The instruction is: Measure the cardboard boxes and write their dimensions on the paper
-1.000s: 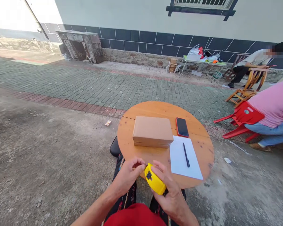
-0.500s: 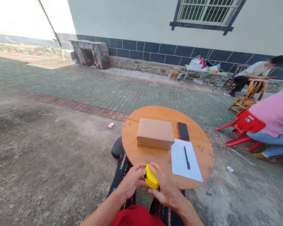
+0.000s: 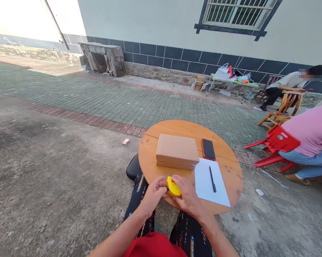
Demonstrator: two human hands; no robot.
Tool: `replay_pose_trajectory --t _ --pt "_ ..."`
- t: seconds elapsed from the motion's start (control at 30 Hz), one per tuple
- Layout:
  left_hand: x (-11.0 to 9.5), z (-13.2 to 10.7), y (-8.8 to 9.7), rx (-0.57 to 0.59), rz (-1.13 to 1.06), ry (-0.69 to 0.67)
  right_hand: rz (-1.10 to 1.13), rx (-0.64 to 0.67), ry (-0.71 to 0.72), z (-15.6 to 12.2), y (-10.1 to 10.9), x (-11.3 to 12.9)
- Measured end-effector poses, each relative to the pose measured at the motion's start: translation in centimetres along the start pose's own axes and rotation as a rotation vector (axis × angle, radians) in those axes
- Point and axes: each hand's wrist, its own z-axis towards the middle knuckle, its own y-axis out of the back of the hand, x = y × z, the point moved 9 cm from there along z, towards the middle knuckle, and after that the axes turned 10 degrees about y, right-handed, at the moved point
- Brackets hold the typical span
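A yellow tape measure [image 3: 173, 187] with a small red spot on top is held over the near edge of the round wooden table [image 3: 150, 142]. My right hand [image 3: 189, 196] wraps round its right side. At its left side, by the dark end, my left hand [image 3: 154, 194] pinches with thumb and fingers; whether the tape's hook is between them is too small to make out. Just beyond the hands a closed brown cardboard box [image 3: 177, 148] lies flat on the table. To the right, a black pen [image 3: 212, 179] rests on a white sheet of paper [image 3: 204, 175].
Behind the paper lies a phone [image 3: 208, 149] in a red case. A person in pink sits on a red plastic chair [image 3: 280, 142] at the right, near a wooden chair [image 3: 281, 107]. Farther back, a folding table [image 3: 234, 79] holds bags, with another person seated beside it.
Both hands have raised the tape measure away from my lap, toward the box, and tilted it so its top with the red spot shows. Things on the table stay put.
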Motion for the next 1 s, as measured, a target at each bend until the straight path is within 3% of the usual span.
replay_pose_trajectory --t 0.17,0.33,0.4,0.53,0.63,0.7,0.83,1.0 --pt "0.2 0.0 2.2 -0.116 0.178 -0.097 -0.031 0.059 -0.026 1.5 -0.3 -3.0" --pt "-1.2 0.1 4.0 -0.237 0.225 -0.178 -0.02 0.078 -0.024 1.5 0.4 -2.8" --pt "-2.2 0.4 4.8 -0.294 0.236 -0.227 -0.042 -0.041 -0.043 0.5 1.8 -3.0" --pt "-3.9 2.1 5.5 -0.329 0.224 -0.273 -0.107 -0.462 -0.209 -2.7 6.7 -5.9" --pt "-4.9 3.8 4.8 -0.309 0.172 -0.265 -0.038 -0.602 -0.414 -4.0 8.3 -9.2" --pt "-5.6 4.7 3.7 -0.263 0.141 -0.268 0.073 -0.585 -0.491 -3.4 7.9 -10.8" --pt "-7.2 6.1 1.5 -0.135 0.144 -0.357 0.24 -0.534 -0.469 -0.9 6.1 -11.5" --pt "-8.8 8.6 3.0 -0.225 0.192 -0.399 0.301 -0.528 -0.467 0.5 4.9 -11.7"
